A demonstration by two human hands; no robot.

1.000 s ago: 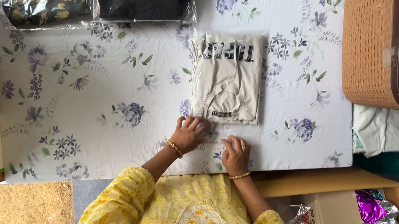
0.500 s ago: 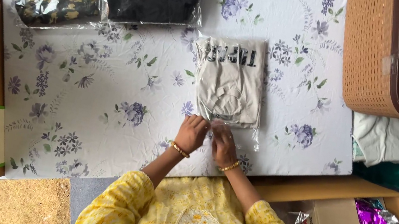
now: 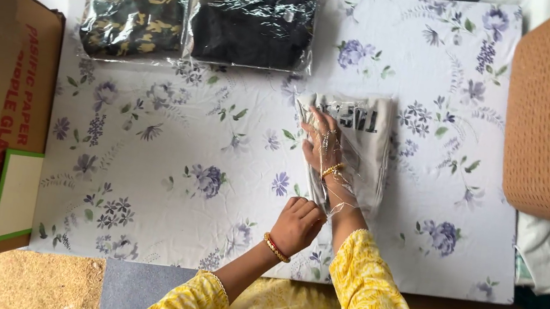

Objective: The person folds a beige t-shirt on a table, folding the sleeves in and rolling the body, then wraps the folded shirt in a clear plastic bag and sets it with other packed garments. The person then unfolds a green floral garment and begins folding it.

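Folded beige garment (image 3: 365, 135) with dark print, in a clear plastic bag (image 3: 350, 187), on the floral surface (image 3: 165, 160), right of centre; long axis running toward and away from the person, printed end far. Right hand (image 3: 324, 140) flat inside the bag, fingers spread. Left hand (image 3: 297, 223) pinching the bag's near edge.
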